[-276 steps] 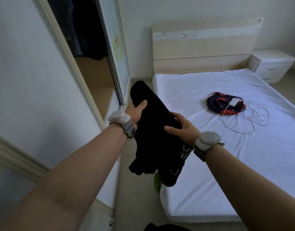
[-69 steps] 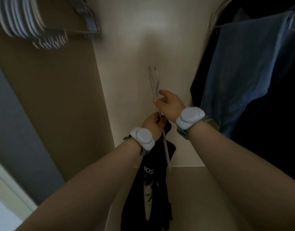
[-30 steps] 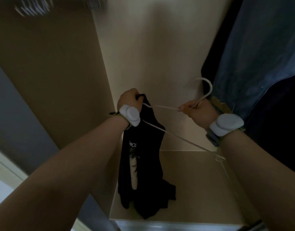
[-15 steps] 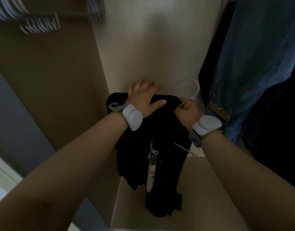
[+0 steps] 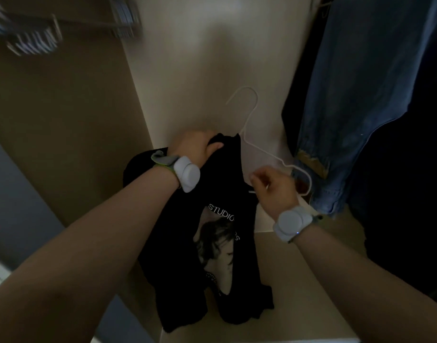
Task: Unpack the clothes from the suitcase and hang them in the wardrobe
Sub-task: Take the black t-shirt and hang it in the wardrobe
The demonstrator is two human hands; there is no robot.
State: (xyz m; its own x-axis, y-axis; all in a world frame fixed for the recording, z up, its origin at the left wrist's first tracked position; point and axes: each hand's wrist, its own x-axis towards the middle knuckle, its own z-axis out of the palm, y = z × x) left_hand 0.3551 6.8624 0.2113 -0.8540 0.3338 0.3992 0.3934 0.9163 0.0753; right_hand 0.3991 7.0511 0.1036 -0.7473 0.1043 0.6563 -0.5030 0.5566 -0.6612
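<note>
Black T-shirt (image 5: 220, 243) gripped by left hand (image 5: 196, 148); right hand (image 5: 274, 188) seemingly pinches white hanger (image 5: 264, 151).

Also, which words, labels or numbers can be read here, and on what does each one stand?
"STUDIO": white letters on the chest of the black T-shirt that the left hand grips.
Second line beneath it: only a final "S" shows; the rest is hidden in a fold.
White wire hanger, in the right hand, and the wristbands: no text visible.
</note>
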